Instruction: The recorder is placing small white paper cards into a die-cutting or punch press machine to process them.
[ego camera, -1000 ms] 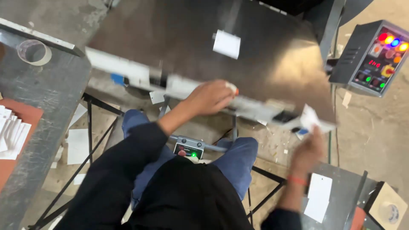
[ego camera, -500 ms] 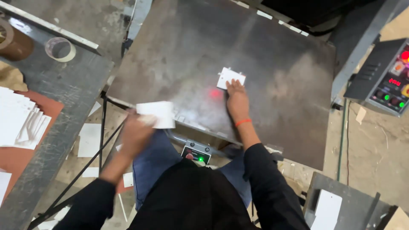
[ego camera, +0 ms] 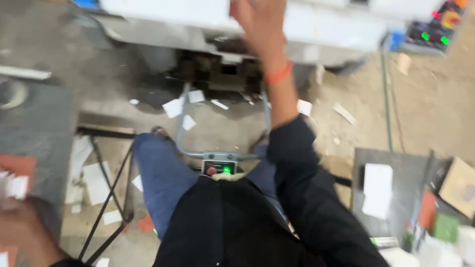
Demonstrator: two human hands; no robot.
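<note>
Your right hand (ego camera: 257, 22) is stretched up and away from you against the pale, blurred machine body (ego camera: 341, 24) at the top of the view, an orange band (ego camera: 278, 74) around its wrist, and motion blur keeps me from telling whether its fingers are open or closed on anything. Your left hand (ego camera: 24, 230) sits low at the left edge beside a stack of white cards (ego camera: 15, 187) on the orange-brown sheet (ego camera: 20, 163), too smeared to tell its grip. Between your knees a small control box (ego camera: 219, 168) shows a green light, and paper scraps (ego camera: 173, 107) litter the floor.
</note>
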